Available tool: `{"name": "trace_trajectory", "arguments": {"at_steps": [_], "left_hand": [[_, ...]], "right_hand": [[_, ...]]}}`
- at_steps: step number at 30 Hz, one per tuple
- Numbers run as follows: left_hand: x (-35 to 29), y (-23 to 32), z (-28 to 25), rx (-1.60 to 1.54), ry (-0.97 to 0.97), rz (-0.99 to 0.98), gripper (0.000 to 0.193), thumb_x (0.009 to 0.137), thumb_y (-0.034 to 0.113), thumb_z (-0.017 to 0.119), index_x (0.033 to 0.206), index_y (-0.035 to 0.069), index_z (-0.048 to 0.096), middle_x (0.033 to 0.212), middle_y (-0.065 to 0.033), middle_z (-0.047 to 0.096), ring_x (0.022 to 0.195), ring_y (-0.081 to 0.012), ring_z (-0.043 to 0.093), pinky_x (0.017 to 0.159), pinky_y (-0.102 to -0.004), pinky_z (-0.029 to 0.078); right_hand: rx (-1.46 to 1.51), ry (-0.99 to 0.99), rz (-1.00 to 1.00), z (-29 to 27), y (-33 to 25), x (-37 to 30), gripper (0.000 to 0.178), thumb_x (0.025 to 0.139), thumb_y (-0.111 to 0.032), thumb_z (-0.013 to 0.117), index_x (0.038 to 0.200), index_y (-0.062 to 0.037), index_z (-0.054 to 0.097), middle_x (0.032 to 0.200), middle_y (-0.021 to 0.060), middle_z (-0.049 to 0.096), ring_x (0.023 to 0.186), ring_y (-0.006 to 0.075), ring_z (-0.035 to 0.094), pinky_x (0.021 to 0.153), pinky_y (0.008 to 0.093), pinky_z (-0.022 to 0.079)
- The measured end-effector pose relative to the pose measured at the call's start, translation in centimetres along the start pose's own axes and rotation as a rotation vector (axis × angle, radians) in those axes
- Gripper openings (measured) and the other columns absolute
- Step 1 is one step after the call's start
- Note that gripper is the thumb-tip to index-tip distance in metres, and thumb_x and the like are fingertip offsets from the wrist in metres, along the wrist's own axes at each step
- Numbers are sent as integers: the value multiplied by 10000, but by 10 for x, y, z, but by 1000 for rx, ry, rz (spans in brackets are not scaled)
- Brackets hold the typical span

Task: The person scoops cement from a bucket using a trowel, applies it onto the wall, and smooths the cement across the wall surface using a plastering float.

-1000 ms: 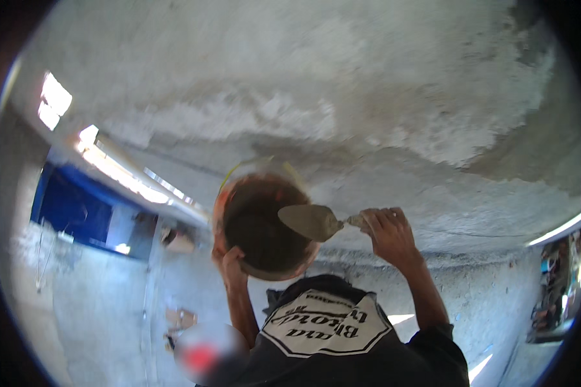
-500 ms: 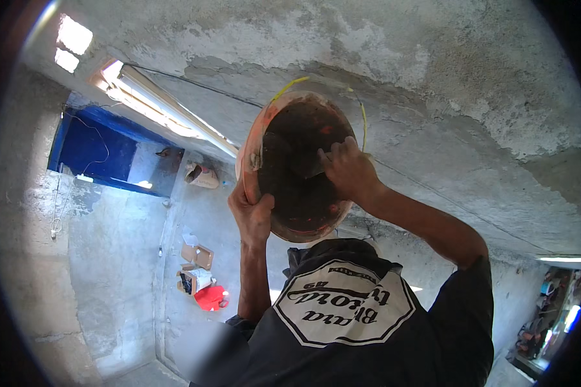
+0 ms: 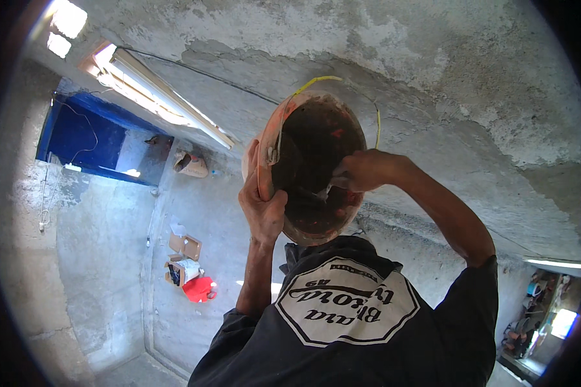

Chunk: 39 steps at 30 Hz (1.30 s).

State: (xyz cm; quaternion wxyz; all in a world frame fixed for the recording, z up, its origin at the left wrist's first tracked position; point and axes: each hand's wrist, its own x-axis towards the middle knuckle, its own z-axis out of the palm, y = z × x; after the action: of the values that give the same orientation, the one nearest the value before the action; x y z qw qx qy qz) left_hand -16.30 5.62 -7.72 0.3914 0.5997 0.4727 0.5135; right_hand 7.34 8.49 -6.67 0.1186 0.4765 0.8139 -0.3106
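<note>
A round, dirty orange bucket (image 3: 272,132) is tilted so that its dark inside faces me. Crusty grey residue and orange patches show within. My left hand (image 3: 263,209) grips its left side, thumb over the rim and fingers along the outer wall. Inside the mouth, at the right, my right hand (image 3: 363,171) is closed on a small flat-bladed tool (image 3: 323,193). Only a pale edge of that tool shows, and its exact kind is unclear. A thin wire handle with a yellow covering (image 3: 317,79) arches over the bucket's far side.
Rough grey plastered wall (image 3: 432,122) spreads behind the bucket. To the left lie an open cardboard box (image 3: 174,273), a red cloth-like item (image 3: 199,289) and a paper sack (image 3: 192,166). A blue-framed recess (image 3: 87,135) is farther left. Cluttered items (image 3: 529,316) stand at the far right.
My right hand has moved lower inside the bucket, the tool's blade now nearer the lower wall. The bucket and my left hand have shifted slightly right in view.
</note>
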Motion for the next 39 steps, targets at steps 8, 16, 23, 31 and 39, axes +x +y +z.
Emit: {"name": "trace_trajectory", "arguments": {"at_steps": [8,16,23,31,39], "left_hand": [[2,-8,13,-44,-34,-33,713,578,21,484,1282,-75,535,1473,-235,385,1456,-306,190,1154,-380,146],[-7,-13,13,-29,62,-187,466,605,18,562,1058,-86,598,953,-86,630,890,-171,562,820,-286,440],[0,-10,16,-226,108,-156,441,614,-7,557,1044,-104,576,994,-89,631,904,-173,560,825,-277,438],[22,-24,40,-377,116,-179,414,621,-17,521,1021,-92,597,873,-37,591,763,-130,499,635,-239,414],[20,-48,44,-264,86,-113,454,590,6,514,1029,-72,600,868,-44,585,792,-140,519,639,-268,446]], "right_hand": [[563,-232,35,-3,6,-8,413,958,-399,509,1211,-103,646,1012,130,697,880,247,648,822,354,502],[1220,-121,74,60,43,-3,516,941,-456,541,1285,-73,577,1014,28,661,768,94,595,589,239,504],[1302,-46,90,55,61,-43,560,932,-516,536,1284,-83,576,865,43,634,699,110,576,563,264,488],[1342,191,132,51,79,-97,561,974,-497,473,1360,-92,513,835,20,584,645,117,497,601,274,460],[1329,128,189,95,65,-62,456,962,-466,477,1226,-133,641,695,-54,433,576,69,364,518,231,336]]}}
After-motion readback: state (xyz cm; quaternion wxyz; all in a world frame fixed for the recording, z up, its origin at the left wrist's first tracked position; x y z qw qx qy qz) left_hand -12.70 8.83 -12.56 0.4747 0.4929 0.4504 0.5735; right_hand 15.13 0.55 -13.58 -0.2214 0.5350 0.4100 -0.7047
